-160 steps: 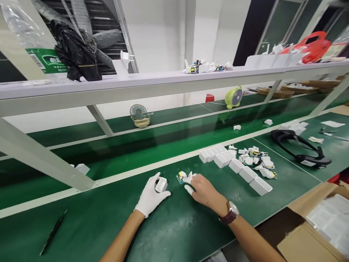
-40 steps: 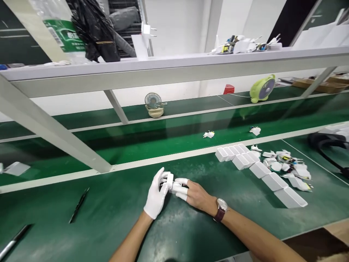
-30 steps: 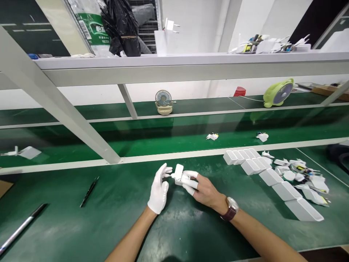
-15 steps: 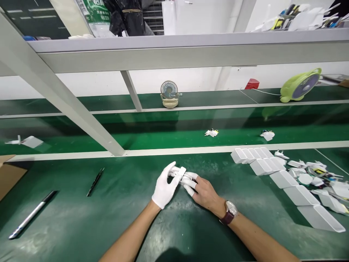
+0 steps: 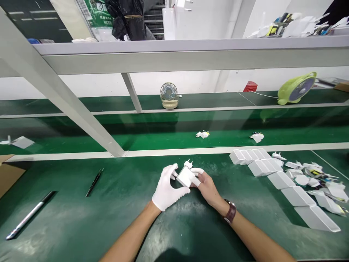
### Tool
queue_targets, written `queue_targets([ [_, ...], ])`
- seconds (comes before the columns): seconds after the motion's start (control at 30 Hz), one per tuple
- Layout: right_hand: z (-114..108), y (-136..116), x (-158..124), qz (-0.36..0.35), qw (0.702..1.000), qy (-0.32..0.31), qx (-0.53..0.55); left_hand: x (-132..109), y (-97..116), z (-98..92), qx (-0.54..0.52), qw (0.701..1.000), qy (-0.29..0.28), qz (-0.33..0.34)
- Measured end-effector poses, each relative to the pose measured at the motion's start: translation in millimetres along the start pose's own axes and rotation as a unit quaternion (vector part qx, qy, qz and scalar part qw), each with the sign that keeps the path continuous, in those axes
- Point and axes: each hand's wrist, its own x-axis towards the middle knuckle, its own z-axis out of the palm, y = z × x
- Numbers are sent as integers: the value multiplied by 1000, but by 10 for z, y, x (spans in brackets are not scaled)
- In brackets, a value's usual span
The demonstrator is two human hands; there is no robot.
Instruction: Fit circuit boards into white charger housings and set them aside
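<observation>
- On my feed, both hands meet at the middle of the green bench (image 5: 109, 222), near its far edge.
- The left hand (image 5: 166, 189), in a white glove, is curled round the white charger (image 5: 185, 177) from the left. The thumb and fingers close on its body, not flat but well wrapped.
- The right hand (image 5: 208, 185) is bare, with white caps on the fingertips (image 5: 196, 171). It pinches the same charger from the right, so both hands grip it firmly.
- The charger is lifted just off the bench and tilted, with its two prongs (image 5: 188, 163) pointing up and away from me.
- My reading is that this charger looks closed, with no board or loose inside showing. I cannot tell whether the seam is fully snapped shut.
- To the right, well apart from the hands, is a row of open white shells (image 5: 283, 182), touching one another in a slanting line.
- Just beyond that row is a heap of loose plug parts (image 5: 313, 174). By my judgement these have not been put together, so plenty is left.
- Two small finished-looking pieces (image 5: 202, 134) (image 5: 256, 137) lie on the far belt.
- To the left on the bench are a black tool (image 5: 94, 182) and, nearer me, a silver pen (image 5: 29, 215).
- There is a watch (image 5: 230, 212) on the right wrist.
- At the back are a small fan (image 5: 169, 95) and a green fan (image 5: 297, 87).
</observation>
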Motion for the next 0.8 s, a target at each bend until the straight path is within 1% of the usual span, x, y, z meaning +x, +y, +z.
queue_targets([
  [0.03, 8, -17, -3, 52, 997, 0, 65, -15, 20, 16, 19, 999, -11, 35],
  [0.07, 18, -35, -11, 89, 990, -7, 107, -29, 40, 34, 30, 997, -21, 65],
  [0.1, 30, -51, -21, 113, 985, -16, 132, -42, 59, 53, 34, 995, -25, 88],
  [0.17, 60, -79, -46, 134, 979, -29, 152, -61, 81, 88, 30, 993, -23, 108],
  [0.33, 115, -86, -87, 145, 977, -21, 152, -86, 34, 106, 10, 995, -30, 93],
  [0.8, 107, -41, -89, 152, 977, -27, 144, -91, -8, 71, 8, 997, -47, 62],
])
